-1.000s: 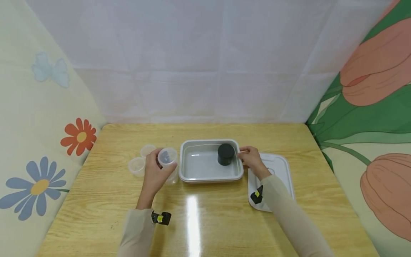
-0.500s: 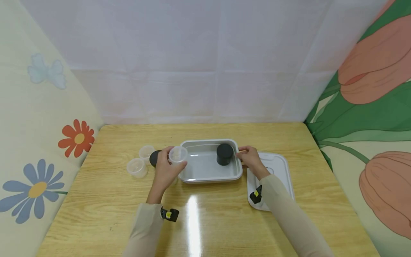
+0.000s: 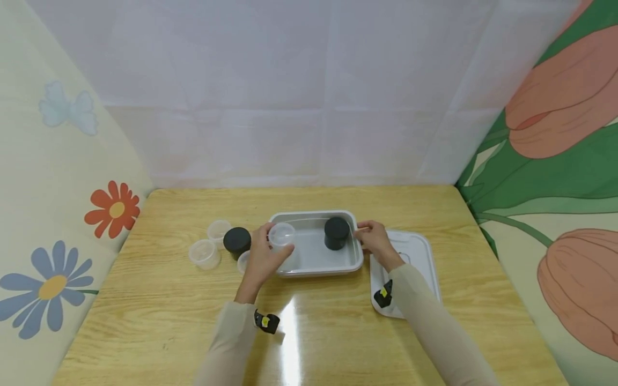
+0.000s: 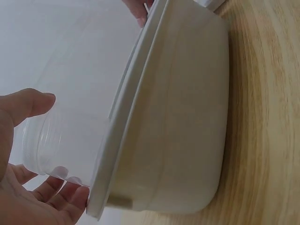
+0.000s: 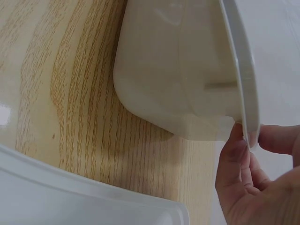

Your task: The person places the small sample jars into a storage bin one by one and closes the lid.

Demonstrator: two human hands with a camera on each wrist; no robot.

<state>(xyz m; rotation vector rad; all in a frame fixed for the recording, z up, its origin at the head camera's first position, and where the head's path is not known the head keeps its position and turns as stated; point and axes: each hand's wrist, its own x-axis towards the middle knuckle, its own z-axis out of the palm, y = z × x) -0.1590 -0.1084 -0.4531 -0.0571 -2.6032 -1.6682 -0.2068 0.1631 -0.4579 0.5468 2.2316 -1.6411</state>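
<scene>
My left hand (image 3: 264,257) grips a clear plastic cup (image 3: 281,235) at the left end of a white rectangular container (image 3: 316,272). In the left wrist view the thumb and fingers close around the cup (image 4: 61,145), which overlaps the container's rim (image 4: 117,126). At the other end, my right hand (image 3: 379,242) pinches the rim, thumb on the inside and fingers beneath its outer edge, as the right wrist view shows. Inside the container, near the right end, stands a black round jar (image 3: 336,234).
Left of the container stand another black jar (image 3: 237,241) and clear cups (image 3: 204,254), (image 3: 219,229), one more partly hidden behind the left hand. A white lid (image 3: 422,257) lies on the wooden table (image 3: 159,311) under the right forearm.
My left hand has carried the clear cup rightward, from beside the container to over its left end. The second black jar has come into view behind it. My right hand keeps its hold.
</scene>
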